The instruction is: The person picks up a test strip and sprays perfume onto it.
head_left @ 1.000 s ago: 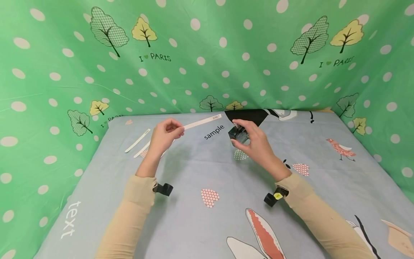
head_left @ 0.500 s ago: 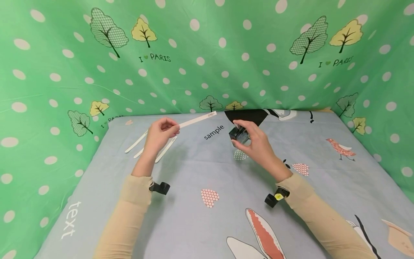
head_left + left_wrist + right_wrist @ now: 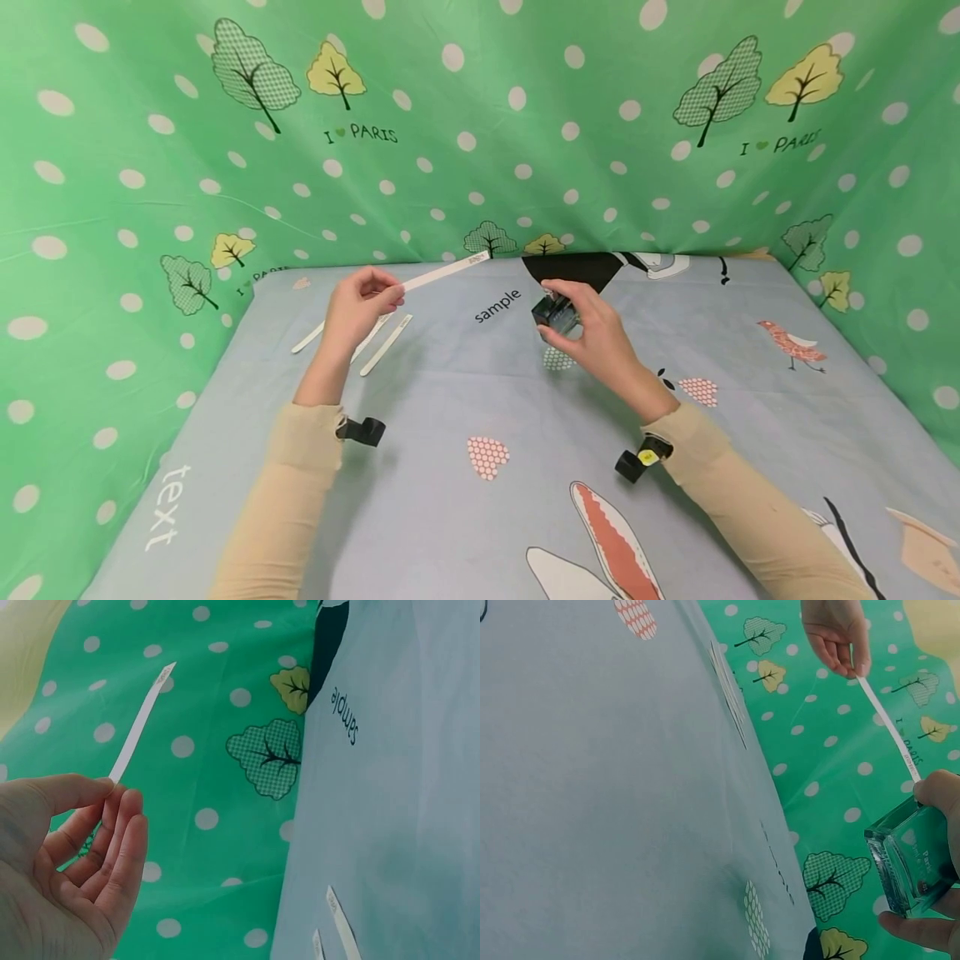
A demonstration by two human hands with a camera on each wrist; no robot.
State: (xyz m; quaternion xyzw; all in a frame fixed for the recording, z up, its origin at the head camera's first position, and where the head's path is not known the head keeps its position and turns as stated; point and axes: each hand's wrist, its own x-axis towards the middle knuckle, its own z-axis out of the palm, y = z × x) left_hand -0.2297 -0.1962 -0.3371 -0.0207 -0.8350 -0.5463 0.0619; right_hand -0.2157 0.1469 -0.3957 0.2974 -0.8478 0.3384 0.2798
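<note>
My left hand (image 3: 358, 304) pinches one end of a long white paper strip (image 3: 446, 271), held above the table and pointing up and right. In the left wrist view the paper strip (image 3: 139, 727) runs up from my thumb and fingers (image 3: 112, 847). My right hand (image 3: 588, 329) grips a small square glass bottle (image 3: 553, 311) a little above the cloth. The right wrist view shows the glass bottle (image 3: 911, 859) between my fingers, with the paper strip (image 3: 889, 727) and left hand (image 3: 838, 634) beyond it.
Several more white strips (image 3: 384, 343) lie on the blue printed tablecloth (image 3: 480, 400) near my left hand. Green dotted fabric (image 3: 480, 125) walls the table at the back and both sides. A black patch (image 3: 573, 267) sits at the far edge.
My left hand has moved left and slightly away with the strip, uncovering the strips on the cloth. The right hand and the bottle have barely moved.
</note>
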